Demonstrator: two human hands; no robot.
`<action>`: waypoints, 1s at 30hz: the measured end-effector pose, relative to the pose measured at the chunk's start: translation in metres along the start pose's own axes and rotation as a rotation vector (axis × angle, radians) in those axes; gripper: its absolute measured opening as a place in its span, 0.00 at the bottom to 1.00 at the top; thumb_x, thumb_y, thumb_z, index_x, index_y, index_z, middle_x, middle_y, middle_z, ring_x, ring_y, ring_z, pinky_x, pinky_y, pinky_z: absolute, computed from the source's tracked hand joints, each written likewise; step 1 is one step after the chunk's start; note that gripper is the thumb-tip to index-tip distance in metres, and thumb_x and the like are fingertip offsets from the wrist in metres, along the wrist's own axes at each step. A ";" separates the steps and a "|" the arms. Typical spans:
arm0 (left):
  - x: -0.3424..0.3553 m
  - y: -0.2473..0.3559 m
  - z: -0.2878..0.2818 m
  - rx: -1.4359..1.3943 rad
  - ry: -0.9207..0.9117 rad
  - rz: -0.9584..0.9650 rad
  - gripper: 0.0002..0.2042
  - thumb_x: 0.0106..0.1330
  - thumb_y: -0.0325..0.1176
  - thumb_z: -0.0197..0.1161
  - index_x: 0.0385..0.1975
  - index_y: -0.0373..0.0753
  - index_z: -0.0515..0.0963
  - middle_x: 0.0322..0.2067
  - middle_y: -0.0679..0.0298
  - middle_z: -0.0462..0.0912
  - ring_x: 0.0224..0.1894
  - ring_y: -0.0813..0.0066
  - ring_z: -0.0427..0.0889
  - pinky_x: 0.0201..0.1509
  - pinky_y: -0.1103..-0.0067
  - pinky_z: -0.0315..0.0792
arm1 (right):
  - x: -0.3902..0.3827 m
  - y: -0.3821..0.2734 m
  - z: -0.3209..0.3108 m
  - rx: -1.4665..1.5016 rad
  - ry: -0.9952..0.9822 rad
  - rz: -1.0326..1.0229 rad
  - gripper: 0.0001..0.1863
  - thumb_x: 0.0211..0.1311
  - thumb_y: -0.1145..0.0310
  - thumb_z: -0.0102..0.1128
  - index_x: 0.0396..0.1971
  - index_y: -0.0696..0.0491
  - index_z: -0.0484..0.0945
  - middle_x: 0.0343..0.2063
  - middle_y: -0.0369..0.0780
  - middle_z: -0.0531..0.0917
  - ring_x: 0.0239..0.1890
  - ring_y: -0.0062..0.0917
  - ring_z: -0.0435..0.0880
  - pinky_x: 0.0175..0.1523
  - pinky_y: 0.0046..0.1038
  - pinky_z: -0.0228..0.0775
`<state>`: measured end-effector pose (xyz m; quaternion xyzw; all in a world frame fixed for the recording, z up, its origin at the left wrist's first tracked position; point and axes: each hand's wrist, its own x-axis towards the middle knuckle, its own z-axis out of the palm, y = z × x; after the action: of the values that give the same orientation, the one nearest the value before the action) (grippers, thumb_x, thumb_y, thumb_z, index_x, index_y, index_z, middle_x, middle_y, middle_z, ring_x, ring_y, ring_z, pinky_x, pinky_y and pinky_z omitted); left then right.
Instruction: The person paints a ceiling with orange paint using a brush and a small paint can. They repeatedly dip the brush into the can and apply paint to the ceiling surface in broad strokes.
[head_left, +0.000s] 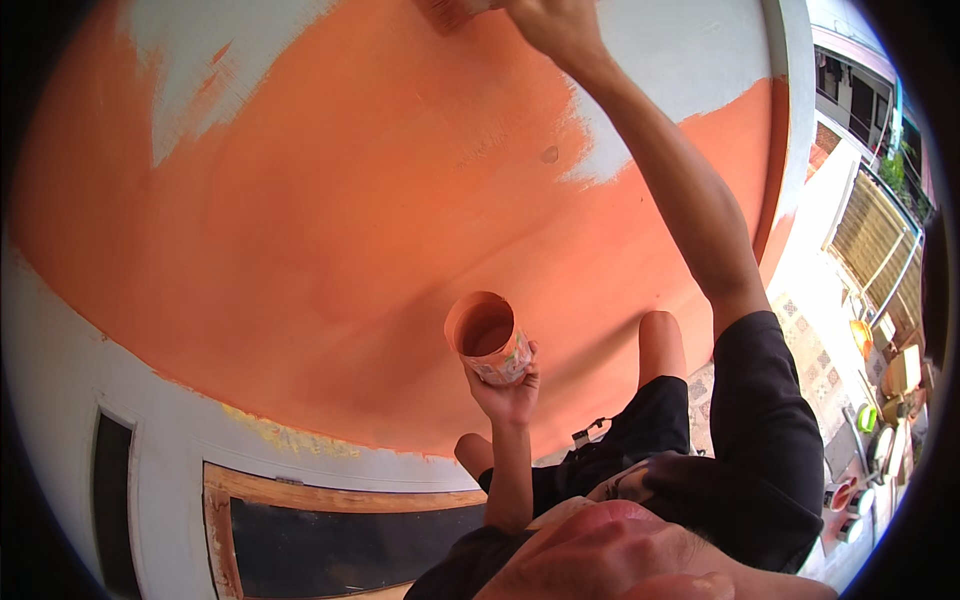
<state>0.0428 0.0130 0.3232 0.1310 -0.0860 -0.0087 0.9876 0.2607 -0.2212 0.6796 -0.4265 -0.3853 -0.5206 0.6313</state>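
My right arm is stretched far up, and my right hand [560, 32] grips a paintbrush [447, 12] at the upper edge of the view. The bristles, coated in orange, lie against the wall [350, 230]; part of the hand and brush is cut off by the edge. Lower down, my left hand [508, 392] is wrapped round a paint can [505, 362] from below. The can tilts so that its open mouth shows, with orange paint inside and smears on its printed side. Fresh orange covers much of the wall, while pale patches show at the top.
At lower left is a wood-framed dark window [340, 545], beside a narrow dark opening [113, 500]. A pale wall edge [792, 120] runs down the right. Beyond it lie patterned floor tiles [808, 345], a green container [867, 417] and several other containers.
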 end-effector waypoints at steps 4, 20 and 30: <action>-0.009 0.005 -0.002 -0.036 0.036 0.073 0.31 0.72 0.59 0.56 0.66 0.41 0.69 0.57 0.50 0.75 0.60 0.49 0.74 0.43 0.69 0.81 | 0.030 0.019 -0.077 -0.322 0.311 -0.242 0.16 0.66 0.60 0.68 0.31 0.59 0.83 0.26 0.38 0.86 0.30 0.23 0.85 0.37 0.28 0.76; -0.021 0.019 0.002 -0.049 -0.032 0.117 0.31 0.73 0.58 0.55 0.66 0.41 0.69 0.60 0.51 0.75 0.61 0.50 0.74 0.46 0.67 0.81 | -0.116 -0.112 0.234 -0.096 -0.648 -0.257 0.11 0.57 0.73 0.65 0.40 0.47 0.78 0.29 0.44 0.84 0.28 0.40 0.85 0.30 0.44 0.76; -0.026 0.031 -0.005 -0.040 0.093 0.154 0.31 0.74 0.63 0.50 0.67 0.46 0.69 0.56 0.58 0.76 0.54 0.48 0.78 0.39 0.69 0.83 | -0.009 -0.013 -0.017 -0.277 0.253 -0.007 0.10 0.67 0.68 0.68 0.33 0.61 0.82 0.27 0.39 0.87 0.30 0.21 0.86 0.33 0.24 0.75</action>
<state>0.0177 0.0455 0.3220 0.1047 -0.0498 0.0716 0.9907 0.2474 -0.2356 0.6676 -0.4391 -0.2289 -0.6203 0.6083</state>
